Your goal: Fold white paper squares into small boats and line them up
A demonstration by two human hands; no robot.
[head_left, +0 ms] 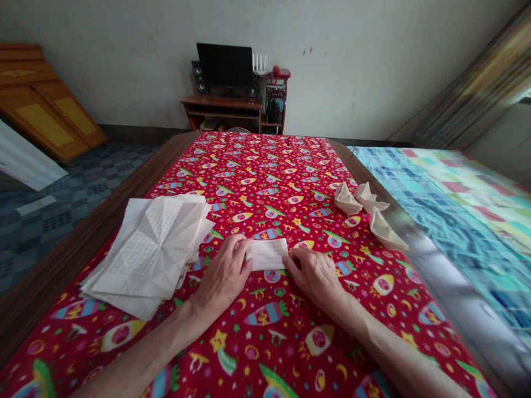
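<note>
Red cloth (244, 381), printed with rockets and stars, runs under the person's forearms and over a brown table (136, 174). At far left, a wooden cabinet (53, 113) stands on the floor beyond the table. Creased sheets (157, 243) lie loosely stacked on the cloth. Behind the table's far end, a monitor (226, 66) sits on a desk (219, 103). The left hand (227, 268) has its fingers bent close together, thumb near them, at the left end of a small white paper (267, 255) lying on the cloth between both hands. The right hand (318, 271) is loosely curled, its thumb at the paper's right end. Whether either hand pinches or merely presses it cannot be told. Further right, three folded shapes (347, 200) stand near the table's edge, beside a patchwork spread (418, 182).
</note>
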